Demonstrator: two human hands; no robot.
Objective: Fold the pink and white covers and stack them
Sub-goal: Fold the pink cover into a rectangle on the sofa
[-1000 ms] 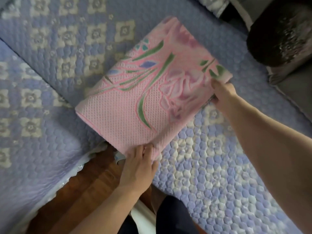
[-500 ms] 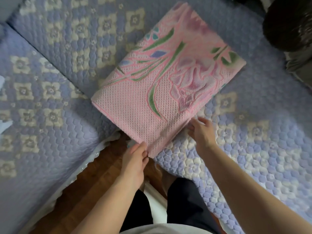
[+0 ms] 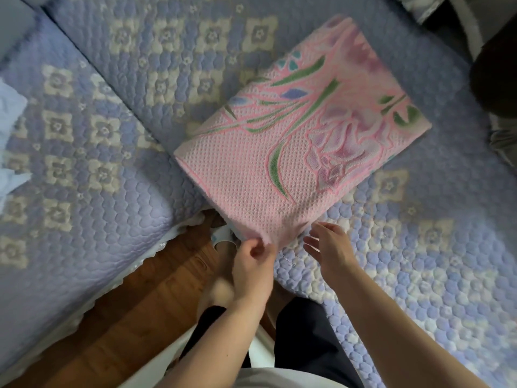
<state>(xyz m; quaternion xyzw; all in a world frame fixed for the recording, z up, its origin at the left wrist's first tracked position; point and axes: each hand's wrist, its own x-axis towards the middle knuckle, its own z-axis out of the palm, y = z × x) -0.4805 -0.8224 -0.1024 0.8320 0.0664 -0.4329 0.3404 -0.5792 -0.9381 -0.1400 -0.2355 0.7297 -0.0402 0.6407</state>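
Note:
The pink cover (image 3: 293, 152), folded into a thick rectangle with a green and purple flower pattern, lies on the lilac quilted sofa pad (image 3: 419, 261). Its near corner hangs over the pad's edge. My left hand (image 3: 253, 264) pinches that near corner between thumb and curled fingers. My right hand (image 3: 328, 246) hovers just right of the corner with its fingers spread and relaxed, holding nothing. A crumpled pale white cloth (image 3: 9, 141) shows at the far left edge; I cannot tell if it is the white cover.
A second lilac quilted pad (image 3: 70, 163) lies to the left, with a seam between the two. Brown wooden floor (image 3: 126, 317) and my dark-trousered legs fill the gap below. A dark object (image 3: 495, 71) sits at the right edge.
My right hand has come from the cover's far right corner down along its edge to the near corner and let go. My left hand has closed into a pinch on that corner.

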